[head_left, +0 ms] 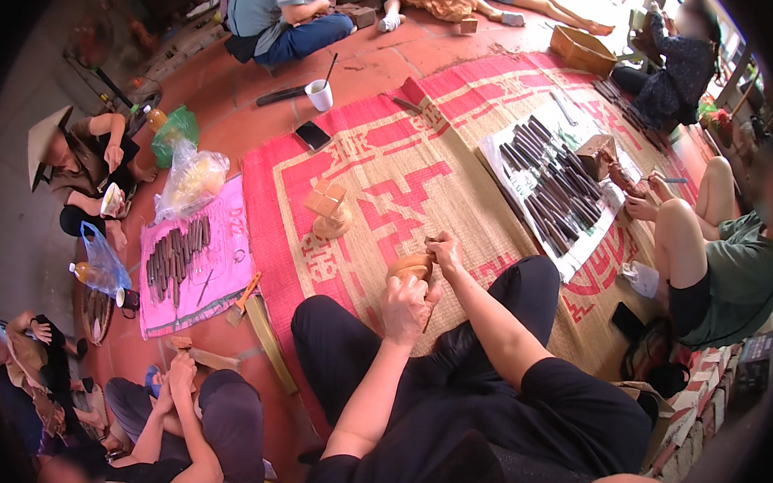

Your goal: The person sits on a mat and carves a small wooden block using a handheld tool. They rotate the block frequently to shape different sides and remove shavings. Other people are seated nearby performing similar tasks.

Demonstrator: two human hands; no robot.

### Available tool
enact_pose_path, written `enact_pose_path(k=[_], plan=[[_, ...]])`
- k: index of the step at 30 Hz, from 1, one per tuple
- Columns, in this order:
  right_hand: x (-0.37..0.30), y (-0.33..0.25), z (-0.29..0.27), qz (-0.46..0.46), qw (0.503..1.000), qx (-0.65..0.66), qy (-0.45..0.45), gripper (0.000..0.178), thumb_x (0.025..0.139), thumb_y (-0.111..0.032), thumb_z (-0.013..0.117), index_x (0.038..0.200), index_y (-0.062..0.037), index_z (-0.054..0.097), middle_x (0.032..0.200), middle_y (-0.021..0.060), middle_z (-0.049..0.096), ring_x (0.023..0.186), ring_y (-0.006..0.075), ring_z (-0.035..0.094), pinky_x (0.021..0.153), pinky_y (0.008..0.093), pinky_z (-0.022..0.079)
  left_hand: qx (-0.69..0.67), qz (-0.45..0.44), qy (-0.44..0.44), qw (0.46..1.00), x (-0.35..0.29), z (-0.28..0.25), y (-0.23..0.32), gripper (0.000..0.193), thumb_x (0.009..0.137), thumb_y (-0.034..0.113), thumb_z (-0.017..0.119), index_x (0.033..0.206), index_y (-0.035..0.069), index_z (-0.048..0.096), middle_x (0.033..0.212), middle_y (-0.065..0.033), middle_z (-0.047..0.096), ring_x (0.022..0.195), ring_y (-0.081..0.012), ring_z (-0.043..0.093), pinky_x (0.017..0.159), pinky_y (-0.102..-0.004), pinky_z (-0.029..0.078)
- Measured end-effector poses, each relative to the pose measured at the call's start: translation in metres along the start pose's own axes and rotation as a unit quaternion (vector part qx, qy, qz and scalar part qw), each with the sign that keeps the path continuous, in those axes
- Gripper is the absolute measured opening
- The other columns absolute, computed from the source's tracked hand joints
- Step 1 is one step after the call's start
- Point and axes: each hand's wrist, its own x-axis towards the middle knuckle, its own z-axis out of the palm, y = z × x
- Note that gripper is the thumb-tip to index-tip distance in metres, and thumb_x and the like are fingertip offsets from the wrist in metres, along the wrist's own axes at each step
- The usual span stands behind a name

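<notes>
A rounded, reddish-brown wooden carving (409, 266) is held above my lap, between my crossed legs. My left hand (406, 309) is closed against its near side, fingers bent. A thin dark piece shows just below those fingers; what it is I cannot make out. At the carving's far right edge my right hand (443, 254) is closed, its fingertips pressed to the wood. Any small tool inside either fist is hidden. Beyond my hands, a pale wooden figure with a square block top (328, 211) stands upright on the woven mat (455, 206).
Many dark-handled carving tools (553, 183) lie on a white sheet to the right, others (175, 259) on a pink cloth (159, 321) at left. A brush (245, 298), a phone (313, 135) and a white cup (318, 96) lie about. People sit working close on both sides.
</notes>
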Motion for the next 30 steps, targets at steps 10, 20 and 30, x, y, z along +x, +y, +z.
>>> enact_pose_path(k=[10, 20, 30], plan=[[-0.008, 0.003, 0.007, -0.092, 0.989, -0.065, -0.098, 0.019, 0.069, -0.017, 0.077, 0.073, -0.0037, 0.065, 0.071, 0.0064, 0.064, 0.07, 0.0157, 0.059, 0.065, 0.0318, 0.046, -0.002, 0.018, 0.005, 1.0, 0.004, 0.003, 0.009, 0.036, 0.08, 0.034, 0.069, 0.057, 0.01, 0.056, 0.067, -0.0036, 0.053, 0.065, -0.0231, 0.052, 0.059, -0.0363, 0.047], [-0.015, -0.014, -0.004, -0.052, 0.953, -0.021, -0.298, 0.01, 0.076, -0.006, 0.072, 0.078, -0.0042, 0.062, 0.081, 0.0032, 0.065, 0.078, 0.0125, 0.058, 0.074, 0.0268, 0.046, 0.027, 0.004, -0.042, 0.999, -0.006, 0.004, 0.006, 0.033, 0.081, 0.036, 0.068, 0.063, 0.009, 0.062, 0.07, -0.0033, 0.056, 0.073, -0.0221, 0.054, 0.066, -0.0349, 0.049], [-0.008, -0.009, -0.008, -0.016, 0.994, 0.038, -0.104, 0.012, 0.076, -0.009, 0.074, 0.077, -0.0055, 0.062, 0.079, 0.0053, 0.066, 0.072, 0.0119, 0.058, 0.066, 0.0284, 0.047, 0.012, 0.042, -0.014, 0.999, -0.007, 0.007, 0.011, 0.036, 0.08, 0.037, 0.068, 0.059, 0.01, 0.058, 0.067, -0.0032, 0.053, 0.069, -0.0226, 0.053, 0.062, -0.0359, 0.048]])
